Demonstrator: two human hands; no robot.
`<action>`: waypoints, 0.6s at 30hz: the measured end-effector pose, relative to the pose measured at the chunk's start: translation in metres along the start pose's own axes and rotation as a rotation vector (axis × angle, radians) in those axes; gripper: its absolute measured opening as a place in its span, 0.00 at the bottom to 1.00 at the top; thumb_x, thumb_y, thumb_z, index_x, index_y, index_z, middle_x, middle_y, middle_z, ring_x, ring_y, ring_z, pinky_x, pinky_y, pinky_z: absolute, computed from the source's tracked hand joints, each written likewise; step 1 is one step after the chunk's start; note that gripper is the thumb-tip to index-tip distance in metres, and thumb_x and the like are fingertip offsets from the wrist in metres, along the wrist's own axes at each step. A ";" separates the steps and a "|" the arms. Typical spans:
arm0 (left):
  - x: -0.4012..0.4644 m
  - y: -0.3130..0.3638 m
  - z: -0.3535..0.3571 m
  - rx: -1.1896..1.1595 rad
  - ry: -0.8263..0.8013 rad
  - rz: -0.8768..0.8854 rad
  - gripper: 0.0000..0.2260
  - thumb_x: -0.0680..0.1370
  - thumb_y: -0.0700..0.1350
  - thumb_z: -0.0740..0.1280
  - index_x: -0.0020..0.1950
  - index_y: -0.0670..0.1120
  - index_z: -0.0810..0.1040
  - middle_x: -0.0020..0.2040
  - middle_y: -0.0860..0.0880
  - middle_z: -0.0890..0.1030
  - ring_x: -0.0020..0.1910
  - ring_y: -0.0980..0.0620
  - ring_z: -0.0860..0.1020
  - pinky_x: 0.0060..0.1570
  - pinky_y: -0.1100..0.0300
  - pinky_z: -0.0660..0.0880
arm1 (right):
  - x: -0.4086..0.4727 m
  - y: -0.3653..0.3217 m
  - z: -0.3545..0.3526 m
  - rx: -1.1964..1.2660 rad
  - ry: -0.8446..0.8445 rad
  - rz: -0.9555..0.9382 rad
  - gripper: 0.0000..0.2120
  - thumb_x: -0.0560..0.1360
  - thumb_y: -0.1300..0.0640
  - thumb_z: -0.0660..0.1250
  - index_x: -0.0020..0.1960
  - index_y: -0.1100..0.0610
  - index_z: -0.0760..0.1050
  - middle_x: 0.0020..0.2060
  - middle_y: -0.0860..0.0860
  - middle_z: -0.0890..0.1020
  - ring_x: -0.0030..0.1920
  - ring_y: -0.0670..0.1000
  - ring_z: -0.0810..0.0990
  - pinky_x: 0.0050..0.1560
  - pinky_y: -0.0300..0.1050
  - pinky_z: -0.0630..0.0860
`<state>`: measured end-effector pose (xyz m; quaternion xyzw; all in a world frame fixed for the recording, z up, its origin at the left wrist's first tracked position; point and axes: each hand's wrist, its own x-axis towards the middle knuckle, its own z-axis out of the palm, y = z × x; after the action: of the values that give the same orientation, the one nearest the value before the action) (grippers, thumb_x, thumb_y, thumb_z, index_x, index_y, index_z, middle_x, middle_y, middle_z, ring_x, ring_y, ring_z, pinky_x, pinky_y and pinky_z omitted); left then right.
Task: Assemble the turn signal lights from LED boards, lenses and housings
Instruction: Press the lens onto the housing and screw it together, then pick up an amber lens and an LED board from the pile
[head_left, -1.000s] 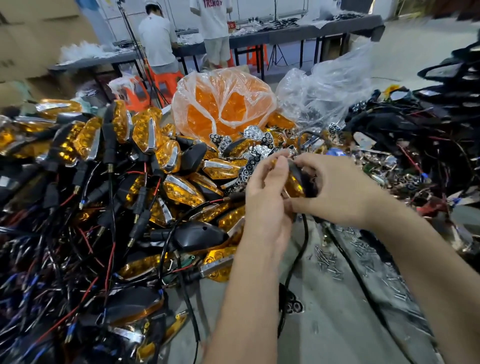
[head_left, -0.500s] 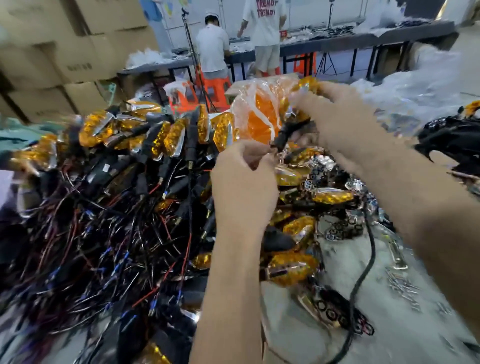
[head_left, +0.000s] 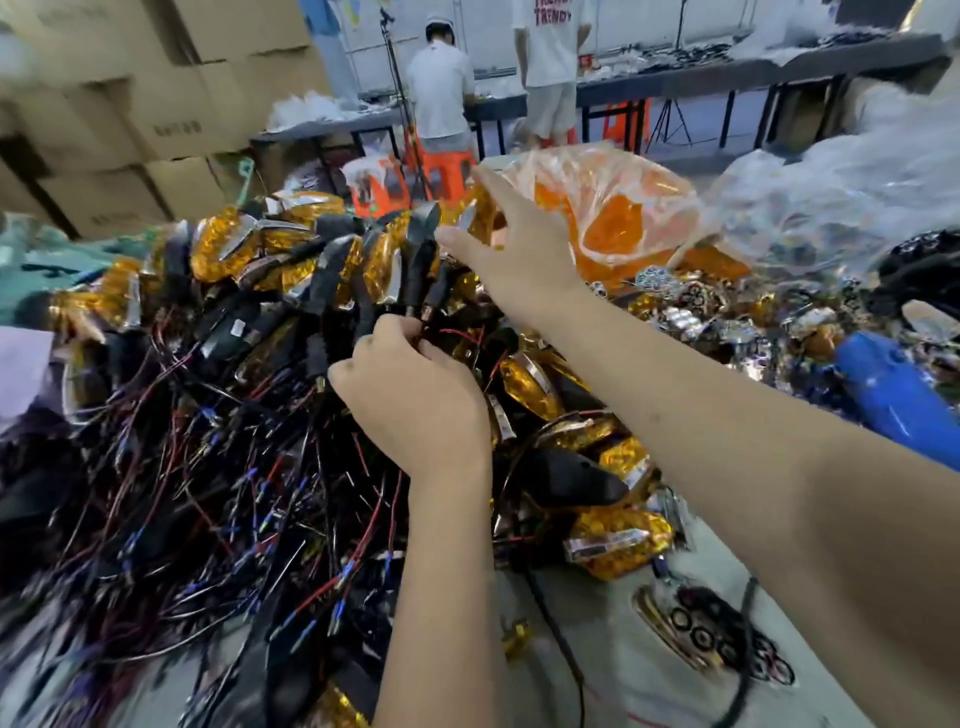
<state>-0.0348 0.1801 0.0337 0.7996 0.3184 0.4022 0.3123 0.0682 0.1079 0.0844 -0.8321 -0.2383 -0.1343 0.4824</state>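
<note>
Released now, right hand (head_left: 519, 244) spreads flat; left hand (head_left: 415, 400) pinches wires (head_left: 447, 332) (thin, red).

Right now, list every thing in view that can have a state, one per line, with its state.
Left hand: fingers curled, gripping wires in the pile.
Right hand: fingers spread, holding nothing, stretched out over the lights.
Turn signal lights: assembled, heaped together, wires trailing.
Bag of orange lenses: lying behind the right hand; whether it is open cannot be told.
Clear plastic bag: crumpled, contents unclear.
LED boards: loose on the table.
</note>
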 end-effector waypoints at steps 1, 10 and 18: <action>-0.003 0.004 0.000 0.035 -0.002 -0.004 0.11 0.80 0.41 0.66 0.61 0.50 0.81 0.57 0.47 0.81 0.62 0.41 0.70 0.52 0.53 0.66 | -0.001 0.003 -0.003 -0.038 -0.005 0.041 0.35 0.82 0.42 0.67 0.84 0.48 0.58 0.82 0.51 0.64 0.82 0.55 0.60 0.81 0.61 0.55; -0.062 0.063 0.007 -0.176 0.001 0.113 0.08 0.75 0.41 0.68 0.53 0.50 0.79 0.61 0.48 0.74 0.65 0.43 0.67 0.56 0.64 0.56 | -0.068 0.051 -0.068 0.002 0.230 0.095 0.21 0.80 0.46 0.71 0.69 0.54 0.76 0.60 0.47 0.80 0.62 0.47 0.77 0.64 0.44 0.72; -0.129 0.101 0.053 -0.365 -0.434 0.118 0.05 0.76 0.40 0.68 0.45 0.50 0.77 0.45 0.50 0.80 0.49 0.47 0.78 0.51 0.51 0.75 | -0.127 0.140 -0.171 -0.670 0.238 0.296 0.09 0.78 0.61 0.66 0.53 0.56 0.84 0.48 0.55 0.86 0.47 0.55 0.81 0.50 0.46 0.77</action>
<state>-0.0249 0.0084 0.0270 0.8147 0.1193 0.2901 0.4877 0.0346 -0.1336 0.0088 -0.9477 -0.0006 -0.2294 0.2220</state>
